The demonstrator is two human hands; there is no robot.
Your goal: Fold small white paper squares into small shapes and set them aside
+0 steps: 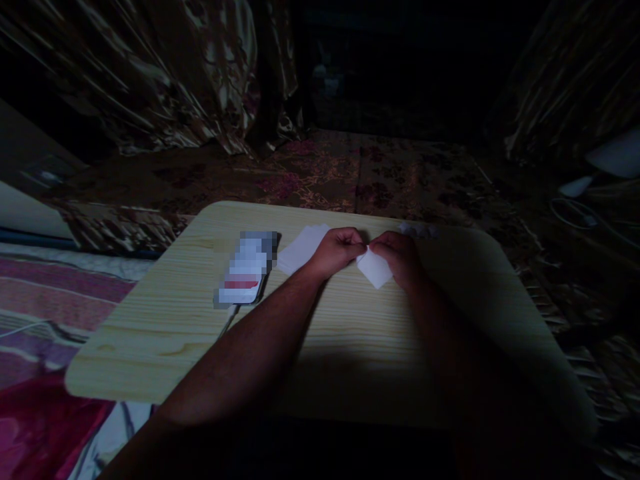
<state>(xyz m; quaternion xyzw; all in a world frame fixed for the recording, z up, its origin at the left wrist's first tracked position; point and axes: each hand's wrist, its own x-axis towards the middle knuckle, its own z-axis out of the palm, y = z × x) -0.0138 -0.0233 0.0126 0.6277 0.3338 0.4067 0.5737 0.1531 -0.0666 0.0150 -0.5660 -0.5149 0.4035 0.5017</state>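
Between my two hands is a small folded piece of white paper [377, 268], one corner pointing down toward me. My left hand [341, 250] is closed, its thumb and fingers pinching the paper's upper left edge. On the other side my right hand [397, 255] pinches the upper right edge, thumb on top. The fingertips nearly meet at the top of the paper. A stack of white paper sheets [303, 248] lies fanned on the table just left of my left hand, which hides part of it.
A phone [245, 270] with a cable lies on the wooden table [345, 333], left of the sheets. Several small pale objects [419, 231] sit at the table's far edge. Beyond are a patterned cloth-covered ledge [320, 170] and a curtain [200, 67]. Striped bedding [65, 300] is at left.
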